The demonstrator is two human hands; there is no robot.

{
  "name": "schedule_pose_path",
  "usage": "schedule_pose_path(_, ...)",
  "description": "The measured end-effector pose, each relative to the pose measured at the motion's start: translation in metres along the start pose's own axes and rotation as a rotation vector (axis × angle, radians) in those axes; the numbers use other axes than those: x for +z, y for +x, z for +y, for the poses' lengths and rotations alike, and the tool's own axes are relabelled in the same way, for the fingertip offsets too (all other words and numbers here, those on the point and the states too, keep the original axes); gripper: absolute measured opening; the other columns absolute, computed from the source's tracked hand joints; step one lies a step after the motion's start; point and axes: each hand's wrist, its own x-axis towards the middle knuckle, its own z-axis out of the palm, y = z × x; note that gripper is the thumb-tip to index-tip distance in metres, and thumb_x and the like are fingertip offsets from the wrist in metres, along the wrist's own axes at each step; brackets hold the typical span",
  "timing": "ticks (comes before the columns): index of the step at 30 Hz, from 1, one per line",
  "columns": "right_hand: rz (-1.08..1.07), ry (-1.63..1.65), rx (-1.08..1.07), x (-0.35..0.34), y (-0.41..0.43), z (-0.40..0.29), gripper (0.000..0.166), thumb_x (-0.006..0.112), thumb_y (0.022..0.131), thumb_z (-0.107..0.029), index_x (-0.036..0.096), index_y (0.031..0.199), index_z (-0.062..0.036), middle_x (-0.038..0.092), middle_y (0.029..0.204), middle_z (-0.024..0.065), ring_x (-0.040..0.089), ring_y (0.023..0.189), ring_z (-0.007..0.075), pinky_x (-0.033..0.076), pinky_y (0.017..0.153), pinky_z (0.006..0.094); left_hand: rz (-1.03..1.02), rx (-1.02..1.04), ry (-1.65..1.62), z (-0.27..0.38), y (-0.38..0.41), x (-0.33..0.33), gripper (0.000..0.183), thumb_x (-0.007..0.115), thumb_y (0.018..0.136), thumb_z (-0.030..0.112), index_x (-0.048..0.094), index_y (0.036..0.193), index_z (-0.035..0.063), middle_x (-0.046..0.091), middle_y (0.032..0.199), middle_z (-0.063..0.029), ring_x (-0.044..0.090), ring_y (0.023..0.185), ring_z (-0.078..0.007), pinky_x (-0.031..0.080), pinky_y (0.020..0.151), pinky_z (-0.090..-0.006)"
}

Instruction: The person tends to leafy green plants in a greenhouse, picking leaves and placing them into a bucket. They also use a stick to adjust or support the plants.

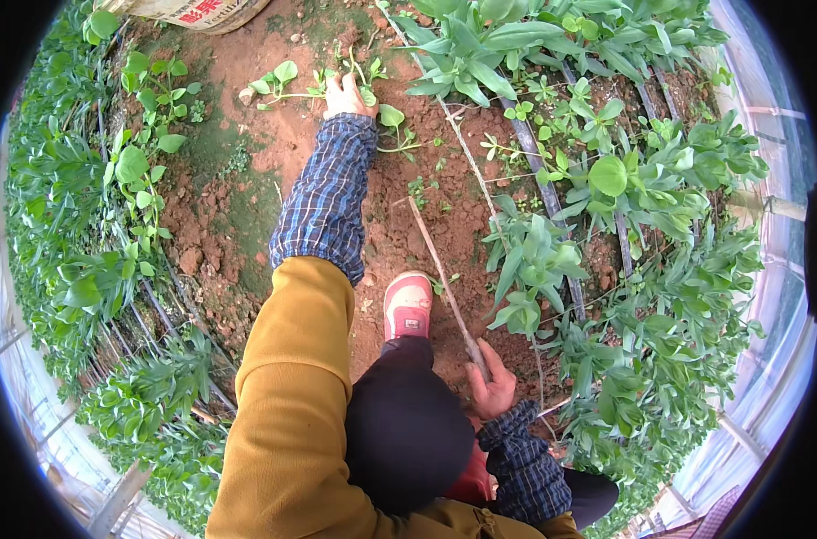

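Note:
My left hand (pixel 349 96), in a blue checked sleeve cover, reaches forward over the path, its fingers curled around a bunch of leafy green weeds (pixel 283 82). Stems stick out on both sides of the fingers; the fingertips are partly hidden. Just behind it, a loose leafy sprig (pixel 398 138) lies on the soil. Low on the right, my right hand (pixel 493 383) grips the near end of a long, thin wooden stick or tool handle (pixel 442 276). Its far end slants up to the left, close to the ground, with a small thin piece at the tip.
Reddish bare soil (pixel 246 195) forms a path between two planted beds. Dense green plants (pixel 651 350) and black drip hoses (pixel 539 165) are at right; a string (pixel 467 145) edges that bed. More weeds (pixel 135 165) grow at left. A white bucket (pixel 213 17) stands ahead. My pink shoe (pixel 408 306) is on the path.

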Motion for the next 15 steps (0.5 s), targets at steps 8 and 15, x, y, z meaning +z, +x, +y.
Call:
schedule_pose_path(8, 0.076, 0.035, 0.115, -0.013, -0.03, 0.022, 0.039, 0.059, 0.077, -0.009, 0.051, 0.114, -0.0006, 0.063, 0.085, 0.0154, 0.062, 0.075, 0.0179, 0.047, 0.068, 0.0285, -0.423, 0.046, -0.102, 0.004, -0.188, -0.052, 0.059, 0.062, 0.06, -0.002, 0.04, 0.114, 0.0049, 0.044, 0.106, -0.0213, 0.046, 0.099, -0.0382, 0.043, 0.083, -0.0406)
schedule_pose_path(15, 0.143, 0.068, 0.022, -0.011, -0.07, 0.039, 0.039, 0.06, 0.077, -0.01, 0.052, 0.113, -0.0008, 0.063, 0.084, 0.0151, 0.061, 0.074, 0.0165, 0.047, 0.068, 0.0285, -0.625, 0.065, 0.186, -0.03, -0.299, -0.088, 0.057, 0.065, 0.064, 0.02, 0.042, 0.114, 0.0046, 0.059, 0.093, -0.0192, 0.056, 0.09, -0.0348, 0.045, 0.079, -0.0391)
